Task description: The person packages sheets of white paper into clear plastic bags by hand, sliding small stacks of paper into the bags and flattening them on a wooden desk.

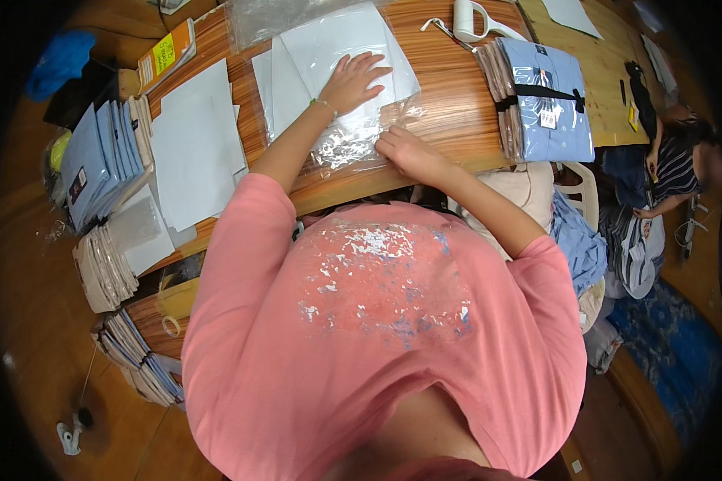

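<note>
My left hand (353, 85) lies flat with fingers spread on white sheets (329, 40) and a clear plastic bag (346, 146) on the wooden table. A thin bracelet is round that wrist. My right hand (413, 155) has its fingers curled closed at the lower right edge of the bag, close to the table's near edge. The bag's near part is crinkled and shiny. Its far part cannot be told apart from the sheets, and the right fingertips are partly hidden.
Strapped folded blue shirts (549, 108) lie at the right, near a white handled object (471, 22). More white sheets (194, 152) and folded blue shirts (104, 164) stand at the left. A person in a striped top (675, 172) is at the far right, beyond a white chair (584, 188).
</note>
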A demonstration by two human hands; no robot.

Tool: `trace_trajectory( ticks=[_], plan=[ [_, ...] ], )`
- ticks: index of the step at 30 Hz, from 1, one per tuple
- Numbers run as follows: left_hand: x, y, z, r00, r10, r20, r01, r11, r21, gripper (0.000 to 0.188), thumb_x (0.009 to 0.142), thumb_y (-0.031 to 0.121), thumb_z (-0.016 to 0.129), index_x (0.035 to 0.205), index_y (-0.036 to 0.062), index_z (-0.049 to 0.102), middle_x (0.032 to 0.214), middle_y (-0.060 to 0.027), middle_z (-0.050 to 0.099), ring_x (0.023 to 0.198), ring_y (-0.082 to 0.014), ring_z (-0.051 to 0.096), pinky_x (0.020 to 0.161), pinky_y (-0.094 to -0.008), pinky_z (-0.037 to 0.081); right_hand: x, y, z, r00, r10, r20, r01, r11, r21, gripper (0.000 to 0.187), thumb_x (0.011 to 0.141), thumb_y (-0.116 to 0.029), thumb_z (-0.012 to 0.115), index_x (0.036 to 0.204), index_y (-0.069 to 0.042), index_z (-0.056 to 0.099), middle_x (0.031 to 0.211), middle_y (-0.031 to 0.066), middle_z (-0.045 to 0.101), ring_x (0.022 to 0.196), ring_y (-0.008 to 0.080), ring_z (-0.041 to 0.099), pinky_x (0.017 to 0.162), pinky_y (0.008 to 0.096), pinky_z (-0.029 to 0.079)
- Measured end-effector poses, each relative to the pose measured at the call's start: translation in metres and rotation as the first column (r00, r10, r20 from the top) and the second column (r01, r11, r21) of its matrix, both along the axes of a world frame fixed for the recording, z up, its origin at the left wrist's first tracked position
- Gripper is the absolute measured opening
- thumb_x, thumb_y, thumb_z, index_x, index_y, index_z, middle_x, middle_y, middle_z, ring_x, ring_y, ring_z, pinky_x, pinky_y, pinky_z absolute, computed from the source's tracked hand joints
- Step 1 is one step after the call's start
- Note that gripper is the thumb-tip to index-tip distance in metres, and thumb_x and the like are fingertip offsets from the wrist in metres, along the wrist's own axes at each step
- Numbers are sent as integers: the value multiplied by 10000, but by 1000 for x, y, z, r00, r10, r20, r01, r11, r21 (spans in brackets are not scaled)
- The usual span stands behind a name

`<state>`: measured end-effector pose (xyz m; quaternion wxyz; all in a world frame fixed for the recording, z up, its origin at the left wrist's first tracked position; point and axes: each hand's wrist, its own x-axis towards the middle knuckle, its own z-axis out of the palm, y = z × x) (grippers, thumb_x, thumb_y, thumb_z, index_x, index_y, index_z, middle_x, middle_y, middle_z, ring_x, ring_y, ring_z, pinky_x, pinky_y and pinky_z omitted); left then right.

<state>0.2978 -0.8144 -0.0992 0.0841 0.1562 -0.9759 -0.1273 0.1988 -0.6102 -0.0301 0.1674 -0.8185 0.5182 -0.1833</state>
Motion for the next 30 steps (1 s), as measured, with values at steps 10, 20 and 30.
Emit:
trace_trajectory(
  ticks=[10,20,30],
  plan=[
    [0,1,8,996,-90,-21,90,996,-10,428,951,373,477,1356,239,480,1464,-42,371,1385,-243,280,1143,-502,158,6,37,-4,988,-134,74,128,989,74,149,743,-6,540,890,-23,543,928,120,562,949,299,520,850,364,447],
    [4,-5,4,997,-65,-41,65,998,-18,418,950,355,480,1349,230,491,1474,-44,359,1385,-255,279,1139,-508,163,22,67,-17,877,-246,413,207,969,137,164,753,4,582,912,-32,566,921,172,569,875,364,556,773,428,462],
    [17,21,50,924,-372,-81,357,920,-161,344,865,346,607,1140,140,625,968,-43,640,894,-234,603,789,-386,456,-73,47,-32,954,-229,-192,178,951,-251,327,779,-75,602,1103,-118,609,1213,75,569,1216,227,479,1007,469,341]
  ],
)
